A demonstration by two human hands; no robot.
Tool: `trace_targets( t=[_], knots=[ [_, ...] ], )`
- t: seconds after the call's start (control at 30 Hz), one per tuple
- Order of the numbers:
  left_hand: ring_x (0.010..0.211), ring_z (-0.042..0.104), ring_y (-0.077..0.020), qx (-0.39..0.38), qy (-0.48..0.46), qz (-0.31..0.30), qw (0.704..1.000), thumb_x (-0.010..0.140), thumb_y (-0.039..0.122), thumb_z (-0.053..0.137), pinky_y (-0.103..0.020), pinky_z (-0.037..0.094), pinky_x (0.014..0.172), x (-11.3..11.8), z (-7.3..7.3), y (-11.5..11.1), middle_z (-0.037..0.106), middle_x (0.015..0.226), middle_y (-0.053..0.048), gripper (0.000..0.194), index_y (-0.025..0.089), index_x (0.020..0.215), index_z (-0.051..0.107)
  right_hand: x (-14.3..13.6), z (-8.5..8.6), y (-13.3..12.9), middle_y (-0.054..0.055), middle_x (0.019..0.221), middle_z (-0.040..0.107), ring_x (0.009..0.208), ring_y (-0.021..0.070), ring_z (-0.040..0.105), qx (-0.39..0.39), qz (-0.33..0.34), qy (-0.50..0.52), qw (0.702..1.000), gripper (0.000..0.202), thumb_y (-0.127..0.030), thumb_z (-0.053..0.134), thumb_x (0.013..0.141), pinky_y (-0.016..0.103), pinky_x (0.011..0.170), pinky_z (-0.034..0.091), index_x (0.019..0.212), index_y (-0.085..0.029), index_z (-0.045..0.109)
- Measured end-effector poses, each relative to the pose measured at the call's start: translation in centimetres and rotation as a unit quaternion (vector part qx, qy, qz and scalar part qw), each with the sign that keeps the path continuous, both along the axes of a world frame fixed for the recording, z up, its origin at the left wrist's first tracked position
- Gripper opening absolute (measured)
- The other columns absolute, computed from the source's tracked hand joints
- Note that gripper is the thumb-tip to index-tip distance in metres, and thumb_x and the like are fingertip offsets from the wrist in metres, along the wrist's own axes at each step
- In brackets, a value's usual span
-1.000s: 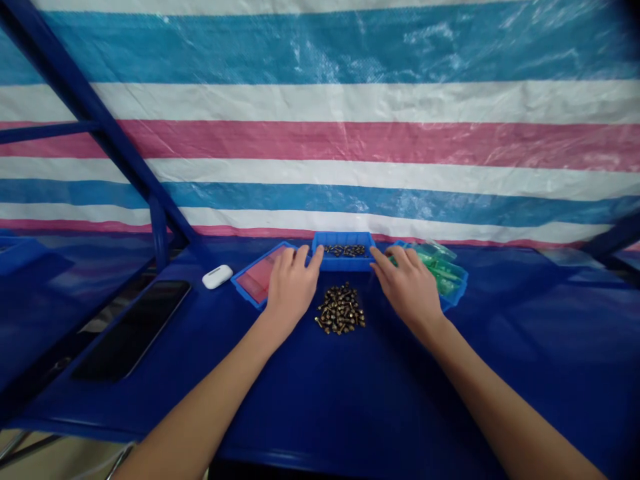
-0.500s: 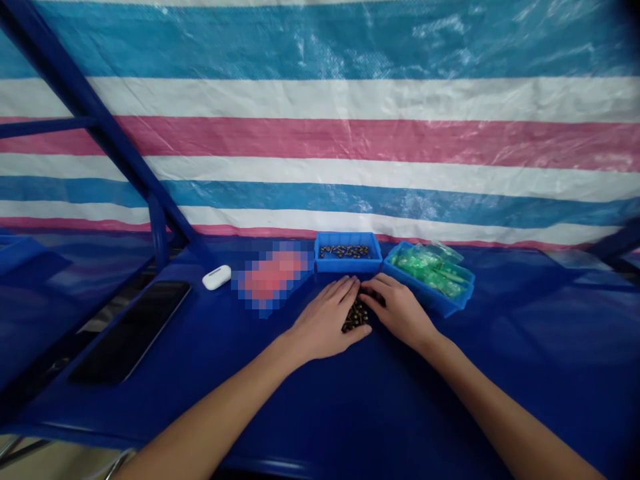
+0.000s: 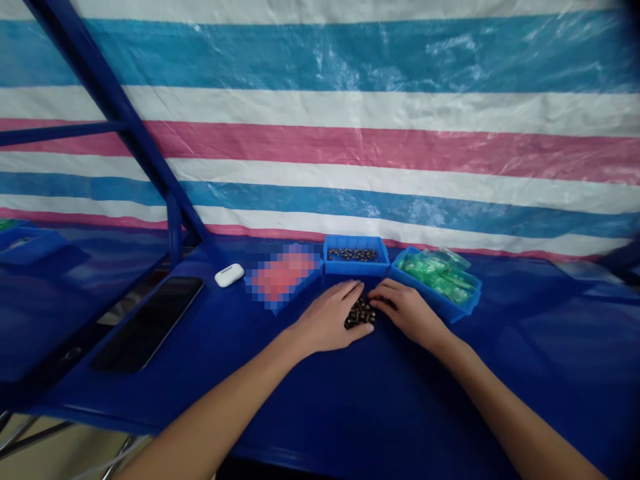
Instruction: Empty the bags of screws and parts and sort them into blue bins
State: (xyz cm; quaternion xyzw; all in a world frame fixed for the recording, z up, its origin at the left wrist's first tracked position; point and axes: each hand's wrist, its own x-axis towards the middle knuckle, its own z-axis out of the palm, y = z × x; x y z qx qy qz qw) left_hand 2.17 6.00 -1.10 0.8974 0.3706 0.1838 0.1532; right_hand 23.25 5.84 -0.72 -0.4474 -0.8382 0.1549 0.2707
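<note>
A small heap of dark, brass-coloured screw-like pieces (image 3: pixel 361 315) lies on the blue table (image 3: pixel 350 407). My left hand (image 3: pixel 330 319) rests flat along the heap's left side, its fingers stretched out and the thumb apart below. On the right of the heap, my right hand (image 3: pixel 411 312) has its fingers curled, the tips together at the edge of the pieces. What those fingertips hold, if anything, is too small to make out. Just beyond the hands stands a blue bin (image 3: pixel 356 269) with more such pieces scattered on its bottom.
A second blue bin (image 3: pixel 453 312) at the right holds green-tinted plastic packets (image 3: pixel 435 275). Left of centre, another bin's red contents (image 3: pixel 283 273) are pixelated. A white earbud case (image 3: pixel 229 275) and a black phone (image 3: pixel 149 325) lie farther left. A striped sheet (image 3: pixel 350 147) hangs behind.
The view has shifted slightly, so the table's things sit a little farther right. My right hand's fingertips have drawn closer together at the heap's edge; my left hand stays beside it.
</note>
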Motion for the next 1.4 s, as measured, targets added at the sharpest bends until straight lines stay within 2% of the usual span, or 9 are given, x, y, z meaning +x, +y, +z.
trace_targets(
  t=[0.17, 0.3, 0.37, 0.47, 0.7, 0.87, 1.07, 1.27, 1.4],
  knots=[
    [0.137, 0.036, -0.0271, 0.025, -0.025, 0.013, 0.999, 0.089, 0.06, 0.045, -0.042, 0.032, 0.113, -0.2, 0.6, 0.1, 0.04, 0.148, -0.014, 0.072, 0.015, 0.145, 0.035, -1.2, 2.5, 0.8, 0.006, 0.1, 0.066, 0.093, 0.0198, 0.063, 0.102, -0.055, 0.078, 0.99, 0.017, -0.023, 0.052, 0.093, 0.034, 0.085, 0.05, 0.101, -0.023, 0.067],
    [0.13, 0.044, -0.0233, 0.058, -0.045, 0.047, 0.996, 0.099, 0.043, 0.034, -0.039, 0.034, 0.111, -0.5, 0.6, 0.5, 0.05, 0.139, -0.012, 0.049, 0.014, 0.136, 0.047, -2.0, 3.8, 2.6, 0.008, 0.103, 0.065, 0.093, 0.0223, 0.063, 0.182, -0.137, 0.083, 0.97, 0.025, -0.022, 0.049, 0.094, 0.037, 0.085, 0.05, 0.114, -0.022, 0.064],
    [0.123, 0.049, -0.0216, 0.075, -0.048, 0.064, 0.994, 0.1, 0.033, 0.032, -0.038, 0.037, 0.109, -0.7, 0.4, 0.9, 0.055, 0.133, -0.009, 0.041, 0.015, 0.131, 0.052, -1.8, 3.4, 2.8, 0.009, 0.105, 0.065, 0.091, 0.0216, 0.063, 0.181, -0.149, 0.08, 0.969, 0.03, -0.021, 0.047, 0.094, 0.037, 0.085, 0.05, 0.12, -0.021, 0.061],
    [0.111, 0.054, -0.0208, 0.092, -0.054, 0.088, 0.99, 0.099, 0.023, 0.034, -0.038, 0.042, 0.103, -1.0, 0.0, 1.3, 0.061, 0.123, -0.006, 0.035, 0.017, 0.123, 0.058, -1.3, 1.7, 2.1, 0.007, 0.104, 0.065, 0.095, 0.0215, 0.062, 0.128, -0.083, 0.047, 0.987, 0.029, -0.021, 0.045, 0.095, 0.038, 0.087, 0.049, 0.117, -0.023, 0.064],
    [0.102, 0.058, -0.021, 0.073, -0.065, 0.143, 0.985, 0.098, 0.024, 0.039, -0.036, 0.048, 0.093, -1.1, -0.2, 1.7, 0.066, 0.105, -0.006, 0.028, 0.019, 0.108, 0.064, -0.5, -0.6, 0.9, 0.006, 0.103, 0.062, 0.096, 0.0208, 0.06, 0.019, 0.002, -0.017, 1.0, 0.03, -0.021, 0.046, 0.095, 0.038, 0.089, 0.05, 0.118, -0.028, 0.065],
    [0.102, 0.058, -0.021, 0.068, -0.064, 0.149, 0.984, 0.096, 0.025, 0.042, -0.036, 0.048, 0.094, -1.0, -0.1, 1.6, 0.066, 0.104, -0.006, 0.026, 0.019, 0.108, 0.063, -0.8, -0.8, 1.1, 0.006, 0.098, 0.063, 0.093, 0.021, 0.059, 0.035, -0.004, -0.033, 0.999, 0.021, -0.021, 0.05, 0.093, 0.038, 0.087, 0.049, 0.104, -0.022, 0.067],
    [0.102, 0.059, -0.021, 0.065, -0.06, 0.154, 0.984, 0.096, 0.026, 0.043, -0.036, 0.049, 0.093, -0.9, -0.1, 1.6, 0.066, 0.105, -0.006, 0.025, 0.019, 0.108, 0.064, -1.3, 0.1, 0.6, 0.002, 0.085, 0.064, 0.072, 0.0155, 0.06, 0.011, -0.03, 0.041, 0.999, 0.01, -0.018, 0.057, 0.088, 0.028, 0.067, 0.05, 0.095, -0.021, 0.064],
    [0.102, 0.059, -0.021, 0.066, -0.055, 0.153, 0.984, 0.096, 0.026, 0.043, -0.037, 0.049, 0.094, -0.9, 0.0, 1.6, 0.066, 0.104, -0.005, 0.025, 0.02, 0.108, 0.064, -1.6, 2.0, 2.6, 0.006, 0.095, 0.067, 0.084, 0.019, 0.063, 0.145, -0.122, 0.117, 0.975, 0.026, -0.021, 0.051, 0.092, 0.033, 0.077, 0.052, 0.115, -0.02, 0.062],
    [0.1, 0.06, -0.0208, 0.063, -0.052, 0.151, 0.985, 0.097, 0.025, 0.042, -0.036, 0.049, 0.092, -0.9, -0.1, 1.6, 0.066, 0.104, -0.005, 0.026, 0.02, 0.108, 0.064, -1.3, 1.0, 2.5, 0.007, 0.098, 0.065, 0.086, 0.0202, 0.063, 0.13, -0.116, 0.076, 0.982, 0.033, -0.02, 0.045, 0.095, 0.036, 0.081, 0.052, 0.125, -0.022, 0.059]
  ],
)
